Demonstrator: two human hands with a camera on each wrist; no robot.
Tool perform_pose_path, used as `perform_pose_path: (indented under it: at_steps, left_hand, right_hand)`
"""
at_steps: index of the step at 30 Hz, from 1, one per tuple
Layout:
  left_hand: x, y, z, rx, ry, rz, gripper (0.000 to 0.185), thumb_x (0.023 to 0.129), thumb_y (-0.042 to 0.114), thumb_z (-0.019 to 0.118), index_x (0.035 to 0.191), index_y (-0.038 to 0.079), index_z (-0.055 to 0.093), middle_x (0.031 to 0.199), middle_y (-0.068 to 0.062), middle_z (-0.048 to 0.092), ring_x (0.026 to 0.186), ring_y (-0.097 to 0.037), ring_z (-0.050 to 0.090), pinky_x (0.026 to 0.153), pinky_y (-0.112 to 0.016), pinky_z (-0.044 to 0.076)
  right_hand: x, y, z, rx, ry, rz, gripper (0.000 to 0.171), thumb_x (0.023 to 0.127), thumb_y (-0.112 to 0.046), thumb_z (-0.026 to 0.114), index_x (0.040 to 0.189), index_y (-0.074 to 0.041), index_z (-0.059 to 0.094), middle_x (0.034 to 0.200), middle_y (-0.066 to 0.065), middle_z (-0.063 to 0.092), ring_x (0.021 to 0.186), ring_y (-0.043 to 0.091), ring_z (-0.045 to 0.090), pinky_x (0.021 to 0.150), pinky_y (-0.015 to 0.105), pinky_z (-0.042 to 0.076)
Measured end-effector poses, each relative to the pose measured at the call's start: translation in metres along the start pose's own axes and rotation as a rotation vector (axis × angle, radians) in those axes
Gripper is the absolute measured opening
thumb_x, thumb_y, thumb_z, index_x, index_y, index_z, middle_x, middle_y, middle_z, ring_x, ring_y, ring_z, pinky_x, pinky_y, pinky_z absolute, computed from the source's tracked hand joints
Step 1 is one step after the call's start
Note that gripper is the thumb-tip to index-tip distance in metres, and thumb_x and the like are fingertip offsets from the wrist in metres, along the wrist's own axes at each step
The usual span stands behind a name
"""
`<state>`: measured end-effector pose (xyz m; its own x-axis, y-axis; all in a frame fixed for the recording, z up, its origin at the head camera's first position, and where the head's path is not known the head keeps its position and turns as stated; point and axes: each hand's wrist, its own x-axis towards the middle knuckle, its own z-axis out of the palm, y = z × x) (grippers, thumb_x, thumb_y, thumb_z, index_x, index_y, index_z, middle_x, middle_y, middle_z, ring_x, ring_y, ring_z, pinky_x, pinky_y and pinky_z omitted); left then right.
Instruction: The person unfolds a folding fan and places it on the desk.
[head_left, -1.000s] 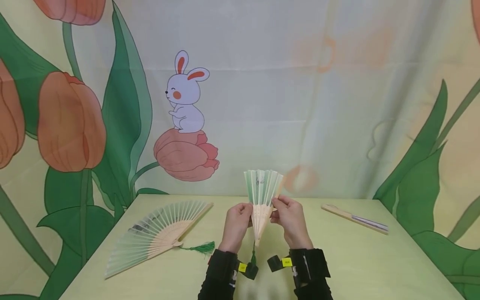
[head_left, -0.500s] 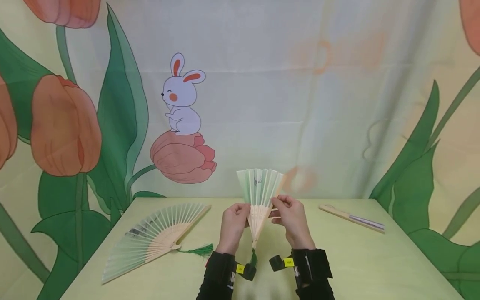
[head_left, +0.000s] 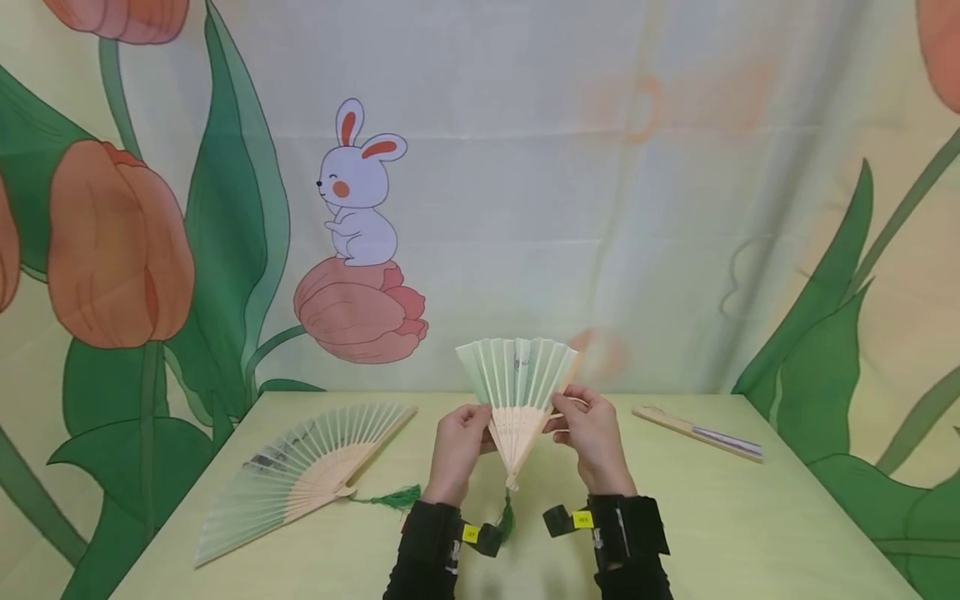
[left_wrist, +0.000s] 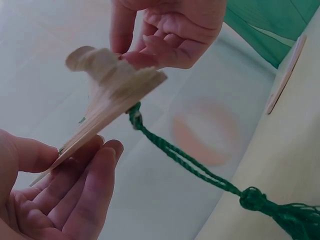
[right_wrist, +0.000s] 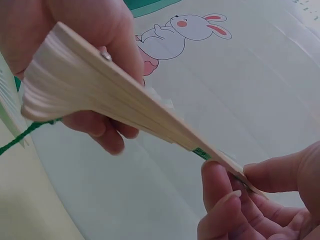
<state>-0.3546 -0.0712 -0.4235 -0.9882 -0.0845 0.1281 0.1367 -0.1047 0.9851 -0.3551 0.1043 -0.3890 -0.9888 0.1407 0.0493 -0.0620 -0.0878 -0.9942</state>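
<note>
- Holding a part-spread fan (head_left: 521,375) up over the bench (head_left: 720,533), two hands work at center in the head view, its leaf fanned toward 12 o'clock and its green tassel (head_left: 507,518) hanging toward 6.
- Progress there looks to be midway: a spread fan (head_left: 300,471) lies wide on the bench at about 8 o'clock from the hands, while a folded fan (head_left: 697,434) at 3 o'clock appears untouched; the held one, a narrow wedge by comparison, seems only partly unfurled.
- Pinching opposite edges in the same view, the left hand (head_left: 459,450) takes the 9 o'clock side and the right hand (head_left: 594,433) the 3 o'clock side, both forearms rising from 6 in black sleeves (head_left: 423,575).
- Seen from the left wrist, the left thumb comes in from 9 o'clock against the fan's edge, fingers bent behind it at 7; the right hand bends in from 12, its exact contact partly hidden.
- Seen from the right wrist, the right thumb and forefinger pinch the fan's outer stick at 4 o'clock, the other fingers curved below; the left hand sits behind at 11, its grip largely masked.
</note>
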Motion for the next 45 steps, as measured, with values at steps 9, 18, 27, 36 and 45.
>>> perform_pose_path:
  at_steps: [9, 18, 27, 36, 45]
  left_hand:
    - [0.001, -0.003, -0.005, 0.003, -0.002, 0.002, 0.028, 0.1, 0.021, 0.054, 0.097, -0.005, 0.066, 0.077, -0.01, 0.067, 0.065, -0.016, 0.065, 0.066, -0.033, 0.059]
    - [0.001, -0.003, -0.013, 0.003, 0.001, -0.03, 0.027, 0.099, 0.022, 0.057, 0.095, -0.003, 0.068, 0.072, -0.008, 0.062, 0.059, -0.016, 0.06, 0.054, -0.025, 0.054]
    - [0.005, -0.004, -0.018, -0.026, -0.02, -0.038, 0.023, 0.098, 0.017, 0.058, 0.096, -0.005, 0.065, 0.072, -0.009, 0.059, 0.056, -0.014, 0.057, 0.05, -0.022, 0.05]
    - [0.006, -0.006, -0.023, -0.038, -0.005, -0.055, 0.016, 0.097, 0.011, 0.056, 0.092, -0.003, 0.061, 0.074, -0.009, 0.061, 0.06, -0.017, 0.061, 0.055, -0.024, 0.054]
    - [0.007, -0.006, -0.028, -0.052, -0.008, -0.05, 0.013, 0.096, 0.01, 0.054, 0.088, 0.001, 0.053, 0.072, -0.009, 0.065, 0.062, -0.018, 0.065, 0.059, -0.028, 0.057]
  right_hand:
    - [0.0, 0.003, -0.004, 0.003, 0.01, 0.008, 0.022, 0.097, -0.015, 0.062, 0.113, 0.001, 0.057, 0.09, 0.011, 0.069, 0.064, 0.018, 0.065, 0.054, 0.022, 0.05]
    - [0.001, 0.008, -0.008, 0.066, 0.03, 0.011, 0.023, 0.1, -0.019, 0.057, 0.101, 0.004, 0.06, 0.078, 0.01, 0.063, 0.058, 0.017, 0.063, 0.052, 0.021, 0.051]
    - [0.009, 0.014, -0.012, 0.111, 0.043, 0.012, 0.023, 0.1, -0.019, 0.058, 0.091, 0.003, 0.057, 0.07, 0.006, 0.059, 0.054, 0.015, 0.061, 0.047, 0.02, 0.048]
    - [0.011, 0.017, -0.017, 0.129, 0.051, 0.022, 0.022, 0.1, -0.017, 0.057, 0.094, 0.004, 0.056, 0.07, 0.005, 0.06, 0.054, 0.014, 0.061, 0.048, 0.019, 0.047]
    - [0.012, 0.017, -0.018, 0.124, 0.061, 0.051, 0.021, 0.101, -0.018, 0.055, 0.102, 0.003, 0.055, 0.071, 0.003, 0.06, 0.057, 0.012, 0.061, 0.05, 0.018, 0.047]
